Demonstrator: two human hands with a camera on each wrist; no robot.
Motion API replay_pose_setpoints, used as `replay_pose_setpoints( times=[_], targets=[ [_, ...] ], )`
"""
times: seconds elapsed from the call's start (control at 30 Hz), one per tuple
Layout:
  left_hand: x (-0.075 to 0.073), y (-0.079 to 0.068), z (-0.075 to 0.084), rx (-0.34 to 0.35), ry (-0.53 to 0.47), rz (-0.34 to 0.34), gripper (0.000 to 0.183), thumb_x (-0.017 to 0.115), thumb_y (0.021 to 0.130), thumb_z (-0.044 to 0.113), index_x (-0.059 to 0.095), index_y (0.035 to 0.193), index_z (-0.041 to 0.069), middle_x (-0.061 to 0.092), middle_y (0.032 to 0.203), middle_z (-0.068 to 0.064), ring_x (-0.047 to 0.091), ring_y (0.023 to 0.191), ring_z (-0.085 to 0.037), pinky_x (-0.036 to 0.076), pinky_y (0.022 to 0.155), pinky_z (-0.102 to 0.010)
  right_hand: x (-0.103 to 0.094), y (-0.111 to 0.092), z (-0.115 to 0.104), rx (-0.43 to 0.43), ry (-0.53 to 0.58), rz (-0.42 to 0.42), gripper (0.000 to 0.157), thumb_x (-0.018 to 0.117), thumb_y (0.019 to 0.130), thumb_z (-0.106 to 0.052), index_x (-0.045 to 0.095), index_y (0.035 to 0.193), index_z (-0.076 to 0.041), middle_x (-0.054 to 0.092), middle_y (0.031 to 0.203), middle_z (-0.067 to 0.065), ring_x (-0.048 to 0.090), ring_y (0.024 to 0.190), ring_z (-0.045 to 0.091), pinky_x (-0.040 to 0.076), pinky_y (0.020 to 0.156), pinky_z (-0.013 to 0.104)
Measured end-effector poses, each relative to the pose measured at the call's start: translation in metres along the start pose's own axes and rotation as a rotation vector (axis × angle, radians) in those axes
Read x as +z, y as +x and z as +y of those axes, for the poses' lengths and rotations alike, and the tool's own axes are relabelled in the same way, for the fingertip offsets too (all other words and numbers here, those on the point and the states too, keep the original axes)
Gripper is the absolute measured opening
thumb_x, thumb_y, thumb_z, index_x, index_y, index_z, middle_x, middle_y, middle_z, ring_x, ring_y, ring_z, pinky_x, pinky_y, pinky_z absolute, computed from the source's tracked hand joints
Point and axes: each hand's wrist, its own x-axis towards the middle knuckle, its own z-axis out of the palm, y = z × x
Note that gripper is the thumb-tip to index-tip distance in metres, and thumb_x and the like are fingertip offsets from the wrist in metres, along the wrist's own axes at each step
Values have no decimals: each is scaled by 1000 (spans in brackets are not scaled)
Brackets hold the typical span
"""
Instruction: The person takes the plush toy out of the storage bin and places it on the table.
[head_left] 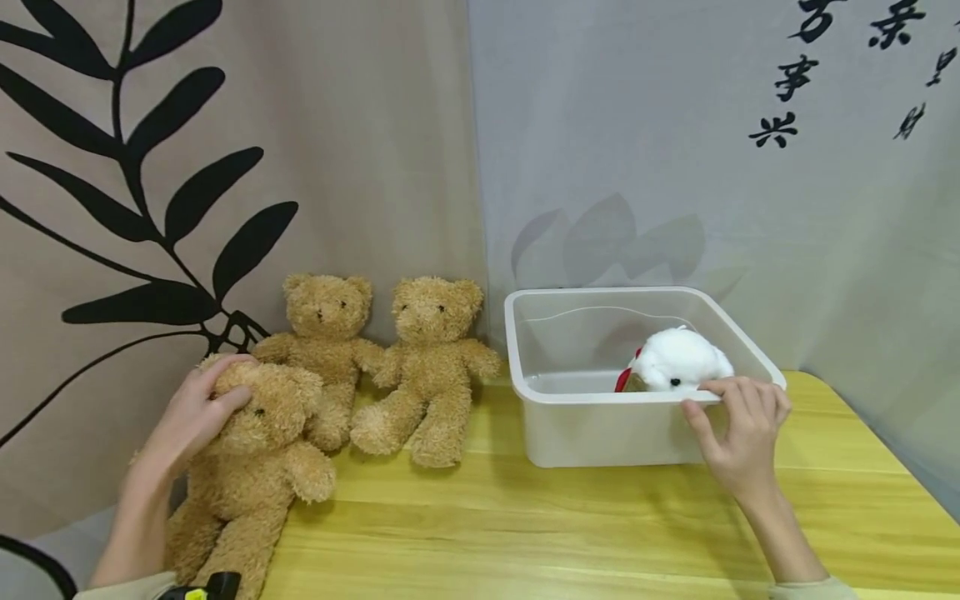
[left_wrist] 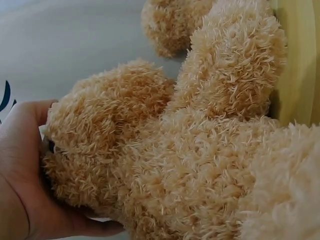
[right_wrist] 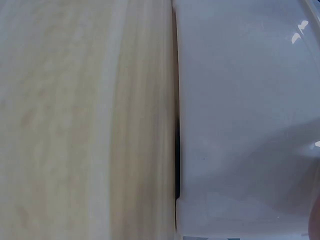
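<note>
A light-brown teddy bear (head_left: 247, 483) leans at the table's left side, its head gripped from the left by my left hand (head_left: 198, 417). In the left wrist view the thumb and fingers (left_wrist: 30, 150) wrap round the head of the furry bear (left_wrist: 190, 160). On the right, my right hand (head_left: 742, 437) holds the front rim of a white plastic bin (head_left: 600, 429), fingers over the edge and thumb on the outer wall. Inside the bin sits a white plush toy (head_left: 678, 358) with a bit of red at its side; its lower part is hidden by the front wall.
Two more teddy bears, one (head_left: 327, 333) and another (head_left: 435, 358), sit side by side against the curtain (head_left: 390, 125) behind the table. The wooden tabletop (head_left: 480, 533) runs along the front, and the bin's wall (right_wrist: 245, 100) rises from it in the right wrist view.
</note>
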Motion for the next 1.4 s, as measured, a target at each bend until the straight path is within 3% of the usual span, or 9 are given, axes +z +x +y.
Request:
replay_pose_setpoints(
  times=[0.17, 0.33, 0.47, 0.67, 0.8, 0.93, 1.13, 1.4],
  targets=[
    [-1, -2, 0, -26, 26, -36, 60, 37, 106, 27, 24, 156, -4, 33, 132, -39, 34, 114, -51, 34, 79, -63, 0, 1, -2, -1, 0, 6, 68, 55, 97, -58, 61, 84, 8, 57, 80, 22, 39, 80, 41, 12, 99, 35],
    [-1, -5, 7, -124, 96, -88, 82, 40, 105, 50, 7, 160, -1, 14, 141, -49, 28, 121, -67, 37, 79, -77, -1, 1, -2, 3, 1, 0, 68, 56, 97, -58, 61, 84, 9, 57, 80, 23, 39, 80, 41, 11, 98, 35],
    [2, -4, 14, -172, 172, -116, 108, 54, 93, 67, -1, 160, 3, -1, 146, -51, 30, 115, -77, 38, 77, -82, -1, 1, -2, 9, -1, -10, 69, 55, 97, -59, 61, 84, 9, 57, 81, 23, 39, 81, 41, 11, 98, 35],
    [-1, -5, 10, -144, 184, -121, 113, 73, 88, 52, 3, 158, -2, 11, 145, -52, 29, 119, -73, 37, 82, -82, -2, -1, -1, 11, -7, -12, 69, 55, 97, -60, 61, 85, 8, 57, 80, 22, 39, 82, 41, 12, 99, 35],
    [-9, -8, 3, -118, 173, -180, 112, 72, 90, 47, 0, 157, -7, 18, 143, -52, 28, 122, -70, 34, 88, -82, -2, -1, -1, 8, -6, -12, 69, 55, 97, -60, 61, 85, 8, 57, 80, 22, 39, 81, 41, 12, 99, 35],
    [-14, -11, -1, -132, 134, -242, 112, 68, 94, 46, -9, 155, -9, 13, 144, -53, 25, 123, -72, 32, 89, -82, -1, 0, -1, 5, -5, -6, 69, 55, 97, -59, 61, 85, 8, 57, 80, 22, 39, 81, 41, 11, 98, 36],
    [-11, -11, 5, -116, 78, -282, 113, 66, 95, 49, -11, 157, -5, 7, 151, -49, 21, 128, -71, 30, 91, -82, -1, -2, 0, 7, -7, -7, 69, 55, 97, -59, 61, 85, 8, 57, 80, 21, 40, 81, 41, 11, 98, 35],
    [-9, -18, 16, -94, 116, -223, 115, 69, 91, 55, -6, 160, 1, 11, 150, -49, 19, 130, -69, 29, 89, -84, -1, -1, 0, 7, -4, -9, 68, 56, 97, -58, 61, 85, 8, 57, 81, 22, 40, 82, 41, 11, 98, 35]
  ],
)
